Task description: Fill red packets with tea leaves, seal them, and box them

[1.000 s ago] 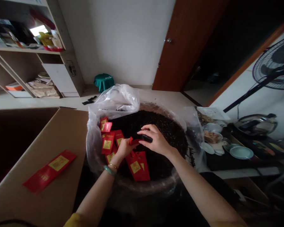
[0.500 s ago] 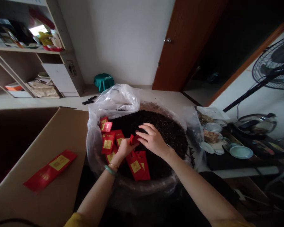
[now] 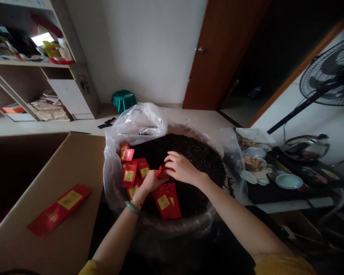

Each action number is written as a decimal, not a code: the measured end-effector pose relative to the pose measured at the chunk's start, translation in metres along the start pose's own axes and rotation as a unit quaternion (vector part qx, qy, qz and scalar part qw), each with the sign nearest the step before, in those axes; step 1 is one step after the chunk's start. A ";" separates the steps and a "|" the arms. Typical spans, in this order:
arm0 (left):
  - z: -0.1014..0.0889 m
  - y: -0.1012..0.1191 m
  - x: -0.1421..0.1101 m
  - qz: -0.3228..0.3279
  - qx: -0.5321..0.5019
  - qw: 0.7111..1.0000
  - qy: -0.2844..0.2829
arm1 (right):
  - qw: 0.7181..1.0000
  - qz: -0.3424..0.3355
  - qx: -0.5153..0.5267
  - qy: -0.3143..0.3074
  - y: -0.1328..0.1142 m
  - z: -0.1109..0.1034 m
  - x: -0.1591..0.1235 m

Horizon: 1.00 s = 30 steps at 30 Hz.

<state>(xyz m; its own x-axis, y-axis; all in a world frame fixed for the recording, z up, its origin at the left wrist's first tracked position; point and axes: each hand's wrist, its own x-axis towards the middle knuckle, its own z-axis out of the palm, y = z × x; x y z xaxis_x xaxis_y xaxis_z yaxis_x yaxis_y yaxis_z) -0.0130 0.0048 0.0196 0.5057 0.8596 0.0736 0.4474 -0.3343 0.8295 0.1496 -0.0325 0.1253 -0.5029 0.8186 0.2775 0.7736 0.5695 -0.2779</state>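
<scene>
Over the tub (image 3: 174,226), your left hand (image 3: 151,181) gripped a red packet (image 3: 161,172), mostly hidden between the hands; whether your right hand (image 3: 184,169) pinched it or only touched, I couldn't tell.

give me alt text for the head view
A left hand grips a red packet, the right hand against it, over a plastic-lined container of dark flakes. Similar packets lie inside; another packet rests on cardboard.
</scene>
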 end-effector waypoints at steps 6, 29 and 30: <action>-0.001 0.003 -0.001 -0.017 -0.040 0.999 -0.016 | 0.994 -0.001 0.096 0.048 0.008 0.006 -0.002; -0.004 0.011 -0.004 -0.020 -0.146 0.986 -0.077 | 0.986 0.104 0.124 0.040 0.026 0.017 -0.003; -0.004 0.011 -0.005 -0.018 -0.139 0.986 -0.090 | 0.986 0.101 0.135 0.017 0.027 0.017 -0.003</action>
<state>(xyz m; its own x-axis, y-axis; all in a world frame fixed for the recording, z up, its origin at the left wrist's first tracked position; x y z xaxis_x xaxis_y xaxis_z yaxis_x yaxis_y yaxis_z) -0.0131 -0.0019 0.0304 0.6264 0.7785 -0.0378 0.2617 -0.1644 0.9510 0.1656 -0.0187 0.1015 -0.3330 0.9167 0.2208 0.7229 0.3985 -0.5645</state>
